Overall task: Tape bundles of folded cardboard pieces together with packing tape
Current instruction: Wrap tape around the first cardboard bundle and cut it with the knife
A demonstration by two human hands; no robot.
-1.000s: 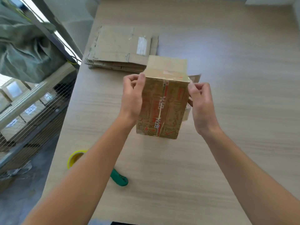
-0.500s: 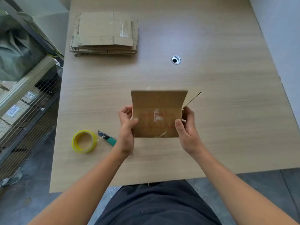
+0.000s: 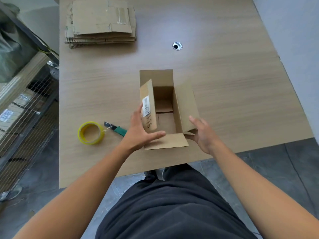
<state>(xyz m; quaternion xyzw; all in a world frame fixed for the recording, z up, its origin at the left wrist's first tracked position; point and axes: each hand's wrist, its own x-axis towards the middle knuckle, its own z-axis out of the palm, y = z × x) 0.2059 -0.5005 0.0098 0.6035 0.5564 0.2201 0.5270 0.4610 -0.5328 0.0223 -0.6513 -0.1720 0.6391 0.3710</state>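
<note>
An open cardboard box (image 3: 165, 116) stands upright near the table's front edge, its four top flaps spread and its inside bare. My left hand (image 3: 140, 129) lies flat against the left flap, which carries a white label, thumb stretched over the near flap. My right hand (image 3: 202, 133) is open with straight fingers at the box's right near corner, touching the right flap. A stack of flattened cardboard pieces (image 3: 101, 23) lies at the far left of the table. A yellow roll of packing tape (image 3: 90, 132) lies left of the box.
A green-handled utility knife (image 3: 115, 128) lies between the tape roll and my left hand. A round cable hole (image 3: 177, 46) sits in the wooden table (image 3: 233, 83). A wire-mesh rack (image 3: 22, 104) with boxes stands to the left. A grey wall runs along the right.
The box was held up in both hands; now it stands upright on the table with flaps open. Both hands have let go of their grip and lie flat at its sides.
</note>
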